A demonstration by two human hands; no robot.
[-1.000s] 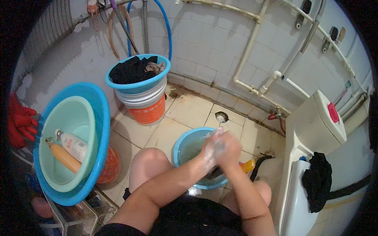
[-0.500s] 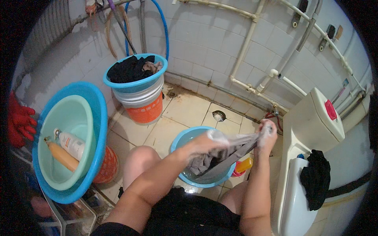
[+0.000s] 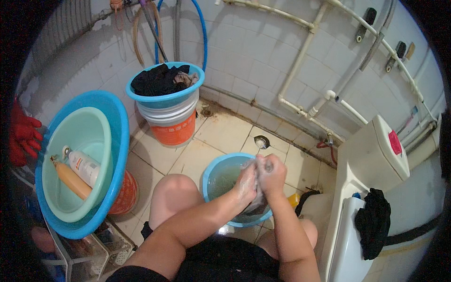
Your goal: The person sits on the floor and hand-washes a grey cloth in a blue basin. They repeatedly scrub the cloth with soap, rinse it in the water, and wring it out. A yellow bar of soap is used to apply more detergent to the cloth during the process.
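My left hand (image 3: 246, 187) and my right hand (image 3: 272, 173) are pressed together over a blue basin (image 3: 206, 180) of cloudy water on the floor. Both are closed on a wet grey garment (image 3: 256, 207), bunched between them, its lower part hanging into the basin. White suds coat my fingers. The kind of garment cannot be made out. A yellow object (image 3: 294, 199) shows just right of the basin, partly hidden by my right forearm.
Beyond my left knee, a white and orange bucket (image 3: 173, 129) carries a blue basin of dark clothes (image 3: 159, 81). Left, a green basin (image 3: 107, 136) holding two bottles sits inside a blue one. Right stands a toilet (image 3: 371, 150) with black cloth (image 3: 373, 221) on its lid.
My hands have come together from holding the grey garment stretched apart. The right hand has moved left and down, and the cloth is now bunched over the basin.
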